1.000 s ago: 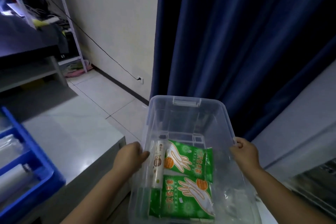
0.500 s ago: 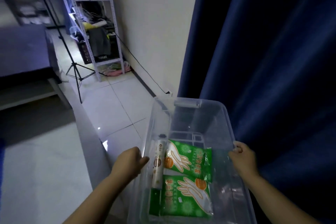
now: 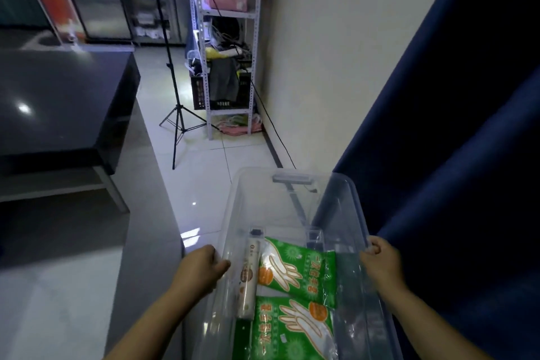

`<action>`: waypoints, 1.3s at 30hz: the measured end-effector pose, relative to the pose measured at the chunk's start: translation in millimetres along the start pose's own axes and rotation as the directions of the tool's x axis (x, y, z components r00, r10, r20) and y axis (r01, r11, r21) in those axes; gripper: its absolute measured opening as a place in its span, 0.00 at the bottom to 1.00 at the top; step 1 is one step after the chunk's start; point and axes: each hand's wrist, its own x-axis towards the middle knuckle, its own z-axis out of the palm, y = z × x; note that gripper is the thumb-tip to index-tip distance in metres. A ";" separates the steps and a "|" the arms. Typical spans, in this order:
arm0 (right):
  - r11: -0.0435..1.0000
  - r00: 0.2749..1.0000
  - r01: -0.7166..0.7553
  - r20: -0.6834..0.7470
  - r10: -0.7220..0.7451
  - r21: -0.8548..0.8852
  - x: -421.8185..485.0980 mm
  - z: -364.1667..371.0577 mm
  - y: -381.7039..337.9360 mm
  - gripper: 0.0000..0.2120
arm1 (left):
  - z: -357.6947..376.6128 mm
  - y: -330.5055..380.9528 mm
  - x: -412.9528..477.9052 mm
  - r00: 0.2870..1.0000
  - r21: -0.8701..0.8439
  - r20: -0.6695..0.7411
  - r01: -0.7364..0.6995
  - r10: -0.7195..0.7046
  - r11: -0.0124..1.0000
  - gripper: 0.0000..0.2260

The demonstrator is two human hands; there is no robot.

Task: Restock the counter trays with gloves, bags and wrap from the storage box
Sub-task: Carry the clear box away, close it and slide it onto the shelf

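Observation:
I hold a clear plastic storage box (image 3: pixel 292 184) in front of me, off the counter. My left hand (image 3: pixel 201 269) grips its left rim and my right hand (image 3: pixel 380 263) grips its right rim. Inside lie two green glove packs, one (image 3: pixel 301 269) toward the far end and one (image 3: pixel 292 327) nearer me. A white roll (image 3: pixel 249 278) lies along the left wall of the box. No counter trays are in view.
A grey counter (image 3: pixel 73 286) runs along the left, its edge beside the box. A dark blue curtain (image 3: pixel 453 155) hangs on the right. On the tiled floor ahead stand a tripod stand (image 3: pixel 175 114) and a metal shelf rack (image 3: pixel 230 52); a dark table (image 3: pixel 64 102) is at left.
The view has swung left and up: the blue tray at the left has gone out of view, the shelf rack and tripod have come in. Both hands still hold the box.

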 end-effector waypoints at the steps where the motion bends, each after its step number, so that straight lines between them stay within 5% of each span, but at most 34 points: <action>1: 1.000 1.000 0.005 0.010 -0.005 -0.010 18.9 10.0 -9.2 0.17 | -4.4 1.8 17.0 1.000 -0.008 -0.003 0.009 -0.009 1.000 0.12; 9: 0.993 0.993 0.098 0.073 -0.093 -0.068 130.2 75.2 -82.7 0.08 | -45.7 16.0 127.2 0.990 -0.004 -0.060 0.124 -0.124 0.992 0.15; 18: 0.982 0.967 0.155 0.218 -0.128 -0.111 268.1 177.7 -153.3 0.16 | -72.4 19.9 256.3 0.955 -0.076 -0.142 0.253 -0.261 0.965 0.12; 24: 0.971 0.924 0.224 0.336 -0.184 -0.084 371.2 243.0 -214.0 0.10 | -93.8 38.3 348.8 0.895 -0.163 -0.186 0.379 -0.406 0.911 0.12; 29: 0.949 0.866 0.295 0.452 -0.214 -0.115 441.7 302.3 -270.7 0.19 | -104.4 48.0 402.1 0.813 -0.290 -0.250 0.456 -0.527 0.841 0.12; 39: 0.908 0.786 0.395 0.561 -0.259 -0.135 522.7 472.8 -365.2 0.14 | -179.8 4.3 532.3 0.736 -0.435 -0.199 0.525 -0.647 0.732 0.09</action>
